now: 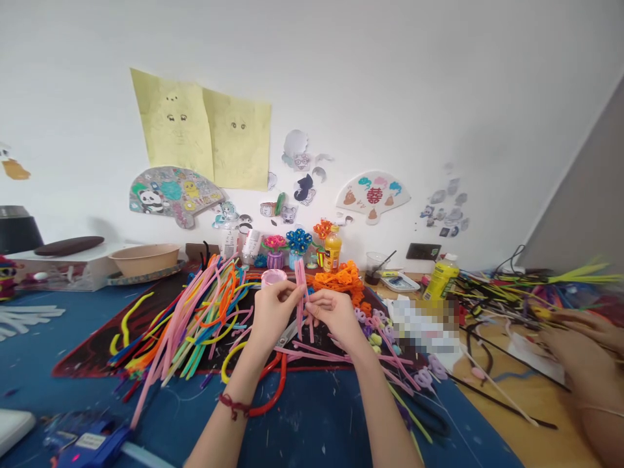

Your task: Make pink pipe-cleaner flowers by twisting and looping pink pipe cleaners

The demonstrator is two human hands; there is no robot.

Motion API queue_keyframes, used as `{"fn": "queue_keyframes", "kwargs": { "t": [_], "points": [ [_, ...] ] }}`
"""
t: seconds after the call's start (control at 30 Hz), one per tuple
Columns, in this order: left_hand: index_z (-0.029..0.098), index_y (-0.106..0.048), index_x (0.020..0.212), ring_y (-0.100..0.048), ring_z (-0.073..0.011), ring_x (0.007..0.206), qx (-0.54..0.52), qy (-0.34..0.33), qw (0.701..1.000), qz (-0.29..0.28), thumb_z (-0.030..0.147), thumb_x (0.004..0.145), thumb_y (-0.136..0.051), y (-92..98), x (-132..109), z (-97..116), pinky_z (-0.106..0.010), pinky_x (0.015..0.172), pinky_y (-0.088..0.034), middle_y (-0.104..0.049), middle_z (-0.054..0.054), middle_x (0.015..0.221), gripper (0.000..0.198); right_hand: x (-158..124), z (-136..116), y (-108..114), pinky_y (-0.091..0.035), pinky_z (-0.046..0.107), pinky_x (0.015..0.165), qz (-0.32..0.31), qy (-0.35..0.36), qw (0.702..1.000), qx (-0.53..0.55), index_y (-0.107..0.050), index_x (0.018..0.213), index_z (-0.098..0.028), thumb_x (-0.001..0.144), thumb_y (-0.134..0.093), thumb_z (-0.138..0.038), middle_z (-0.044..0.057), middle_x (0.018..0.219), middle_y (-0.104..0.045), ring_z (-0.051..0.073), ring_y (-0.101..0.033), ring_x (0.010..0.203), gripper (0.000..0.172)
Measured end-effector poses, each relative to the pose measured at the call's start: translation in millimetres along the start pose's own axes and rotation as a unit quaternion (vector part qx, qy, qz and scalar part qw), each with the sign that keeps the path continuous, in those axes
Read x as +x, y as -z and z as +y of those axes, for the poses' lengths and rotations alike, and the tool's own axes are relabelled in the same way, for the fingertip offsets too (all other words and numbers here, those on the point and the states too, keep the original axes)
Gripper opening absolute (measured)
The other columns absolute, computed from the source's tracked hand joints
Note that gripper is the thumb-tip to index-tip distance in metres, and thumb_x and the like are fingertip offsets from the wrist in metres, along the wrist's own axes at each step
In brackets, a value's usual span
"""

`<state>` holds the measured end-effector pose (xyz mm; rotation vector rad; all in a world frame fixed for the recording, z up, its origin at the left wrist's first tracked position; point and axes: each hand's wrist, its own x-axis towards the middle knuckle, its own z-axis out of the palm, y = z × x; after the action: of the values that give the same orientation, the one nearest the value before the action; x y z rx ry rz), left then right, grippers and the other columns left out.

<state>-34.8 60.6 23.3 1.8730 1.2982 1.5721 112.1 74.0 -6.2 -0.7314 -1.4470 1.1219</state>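
Note:
Between my two hands stands a small bunch of pink pipe cleaners, held upright over the dark mat. My left hand pinches it from the left, thumb and fingers pressed together. From the right, my right hand grips the same strips lower down, fingertips closed. Beneath my hands lie scissors with red handles, their blades partly hidden. Loose pink pipe cleaners are spread under and beside my wrists. Just behind my left hand is a pink round container.
A pile of coloured pipe cleaners covers the mat's left. Orange fuzzy pieces, a juice bottle and pipe-cleaner flowers stand behind. A blue glue gun lies front left. Another person's hands work at right.

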Motion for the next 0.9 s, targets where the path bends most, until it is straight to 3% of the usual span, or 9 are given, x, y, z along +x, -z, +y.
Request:
{"fn": "queue_keyframes", "kwargs": {
  "t": [0.27, 0.47, 0.7, 0.9],
  "points": [
    [0.014, -0.066, 0.062, -0.044, -0.0101, 0.049, -0.024, -0.002, 1.0, 0.012, 0.041, 0.077, -0.063, 0.6, -0.4, 2.0, -0.022, 0.049, -0.033, -0.056, 0.001, 0.053, 0.031, 0.7, 0.2, 0.3, -0.045, 0.026, 0.05, 0.034, 0.04, 0.996, -0.073, -0.069, 0.075, -0.015, 0.07, -0.074, -0.04, 0.002, 0.06, -0.064, 0.014, -0.058, 0.05, 0.026],
    [0.015, -0.066, 0.06, -0.043, -0.0101, 0.049, -0.034, 0.004, 0.999, 0.018, 0.04, 0.078, -0.063, 1.4, -0.5, 3.3, -0.022, 0.05, -0.034, -0.056, 0.001, 0.053, 0.031, -1.3, -2.6, -1.3, -0.042, 0.025, 0.048, 0.033, 0.029, 0.996, -0.083, -0.07, 0.075, -0.014, 0.07, -0.074, -0.037, 0.002, 0.058, -0.065, 0.015, -0.059, 0.048, 0.024],
    [0.015, -0.066, 0.061, -0.045, -0.0106, 0.051, -0.041, 0.013, 0.999, 0.014, 0.039, 0.078, -0.063, 1.3, -0.8, 4.3, -0.022, 0.052, -0.035, -0.057, 0.001, 0.054, 0.03, -0.7, -2.3, -1.1, -0.045, 0.027, 0.053, 0.014, 0.038, 0.997, -0.069, -0.075, 0.08, -0.014, 0.07, -0.074, -0.037, 0.006, 0.075, -0.07, 0.015, -0.059, 0.056, 0.025],
    [0.015, -0.066, 0.061, -0.047, -0.0108, 0.05, -0.071, 0.023, 0.997, -0.001, 0.04, 0.078, -0.063, -0.9, 0.0, 0.2, -0.021, 0.048, -0.034, -0.057, 0.0, 0.054, 0.03, -2.2, -2.3, -1.4, -0.041, 0.026, 0.052, -0.001, 0.022, 0.997, -0.073, -0.075, 0.074, -0.014, 0.07, -0.074, -0.038, 0.002, 0.063, -0.064, 0.013, -0.052, 0.051, 0.024]
  ]
}}
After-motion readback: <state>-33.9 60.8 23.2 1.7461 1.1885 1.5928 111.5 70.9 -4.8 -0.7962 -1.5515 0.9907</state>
